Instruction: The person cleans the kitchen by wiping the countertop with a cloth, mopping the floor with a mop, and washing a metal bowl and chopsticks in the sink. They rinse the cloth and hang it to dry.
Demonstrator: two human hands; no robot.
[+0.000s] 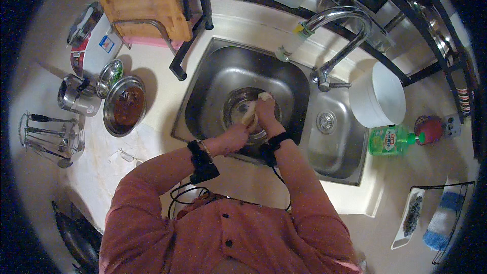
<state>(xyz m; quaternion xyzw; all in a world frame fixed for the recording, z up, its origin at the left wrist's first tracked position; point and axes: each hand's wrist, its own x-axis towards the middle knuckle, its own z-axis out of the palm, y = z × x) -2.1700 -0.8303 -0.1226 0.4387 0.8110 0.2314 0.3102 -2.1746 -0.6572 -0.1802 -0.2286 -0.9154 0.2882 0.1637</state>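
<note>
Over a round metal bowl (227, 102) in the large sink basin (213, 68), both hands are close together. My right hand (266, 110) is closed around a pale, elongated piece of food (250, 112); a whitish end shows above the fingers. The exact kind cannot be told. My left hand (236, 137) grips its lower end, near the bowl's front rim. Fingers hide much of the piece and part of the bowl.
A chrome faucet (359, 38) arches behind the sink. To the right stand a white bucket (374, 95) and a green dish soap bottle (388, 140). On the left counter are a metal bowl of reddish-brown food (129, 108), a smaller bowl with chopped greens (114, 76) and a wooden cutting board (144, 3).
</note>
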